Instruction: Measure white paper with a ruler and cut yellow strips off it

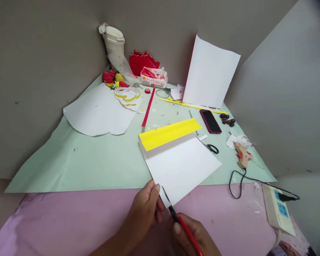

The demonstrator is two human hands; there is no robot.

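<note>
From my end, the white sheet (180, 167) stretches away from both hands, its near corner between them and its yellow band (170, 134) at the far side. My left hand (144, 204) pinches the left edge beside that corner, so it is the nearer one to that edge. My right hand (199, 231) is closed round a red-handled cutter (188, 233) (scissors, I judge), its blade (166, 195) over the corner, pointing away, slightly left, roughly along that edge.

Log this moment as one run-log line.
left hand: grips yellow-and-white paper edge | right hand: holds red-handled scissors | blade: over paper's near corner
</note>
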